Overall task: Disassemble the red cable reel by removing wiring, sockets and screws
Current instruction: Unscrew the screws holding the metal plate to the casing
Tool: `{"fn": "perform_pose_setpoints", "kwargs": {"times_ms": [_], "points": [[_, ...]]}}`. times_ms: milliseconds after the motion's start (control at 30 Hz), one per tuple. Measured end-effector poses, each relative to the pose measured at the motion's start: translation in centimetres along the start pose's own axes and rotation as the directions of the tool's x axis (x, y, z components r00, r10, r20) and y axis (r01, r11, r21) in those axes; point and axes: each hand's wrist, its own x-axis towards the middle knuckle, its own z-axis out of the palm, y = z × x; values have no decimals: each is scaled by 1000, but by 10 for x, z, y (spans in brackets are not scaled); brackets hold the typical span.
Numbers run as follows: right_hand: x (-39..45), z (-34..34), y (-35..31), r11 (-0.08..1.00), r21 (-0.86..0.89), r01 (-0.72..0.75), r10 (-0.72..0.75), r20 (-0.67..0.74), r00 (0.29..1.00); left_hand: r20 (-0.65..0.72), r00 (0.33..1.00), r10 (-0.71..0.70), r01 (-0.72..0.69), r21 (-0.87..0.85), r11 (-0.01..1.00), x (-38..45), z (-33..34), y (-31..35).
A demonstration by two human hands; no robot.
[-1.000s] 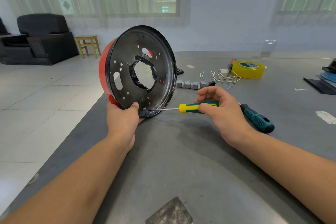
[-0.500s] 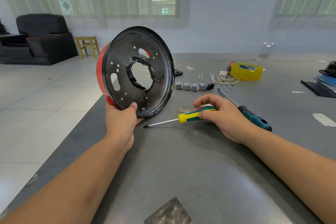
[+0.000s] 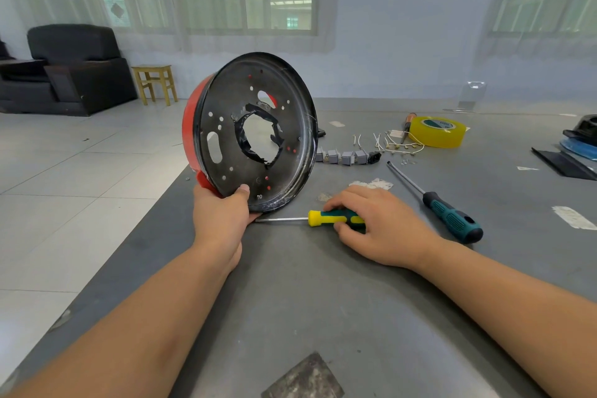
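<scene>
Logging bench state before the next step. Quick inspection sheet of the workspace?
Surface: grey table, scuffed, tape scraps.
Job's things: cable reel upright on edge; grey sockets in a row behind; loose wires and screws beside.
Clutter: yellow tape roll, teal screwdriver.
Grippers: left hand grips reel's lower rim; right hand holds yellow-green screwdriver lying on table.
Cables: nothing seen beyond the wires.
Surroundings: black armchair, wooden stool, windows.

reel point(image 3: 255, 136) far red side faces away, unseen | left hand point(image 3: 219, 220) fingers hidden behind reel rim | yellow-green screwdriver point(image 3: 326, 218) handle end under right hand point(image 3: 381, 229) | tiny screws point(image 3: 405, 161) too small to count | black/blue items point(image 3: 578, 152) cut by right edge
</scene>
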Motion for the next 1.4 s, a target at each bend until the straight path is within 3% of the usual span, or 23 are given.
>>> {"fn": "perform_pose_setpoints", "kwargs": {"times_ms": [233,433,600,967,1200,1400], "points": [[33,21,-46,960,-265,-92,26,-242,970,14,1000,2,-2,-13,1000,-5,3,2],[76,44,-75,937,-299,-178,120,-201,972,-1,1000,14,-14,63,998,-3,3,-1],[92,52,-78,941,-237,-241,200,-183,962,-3,1000,18,-17,107,994,-1,3,-1],[94,52,-78,958,-161,-235,207,-175,963,-19,1000,7,-5,78,997,2,3,-4],[93,48,-74,960,3,-280,279,-108,954,-15,1000,4,-3,95,995,2,2,-4],[91,44,-74,959,137,-250,272,-181,945,-12,1000,-1,1,70,998,2,3,-3]]}}
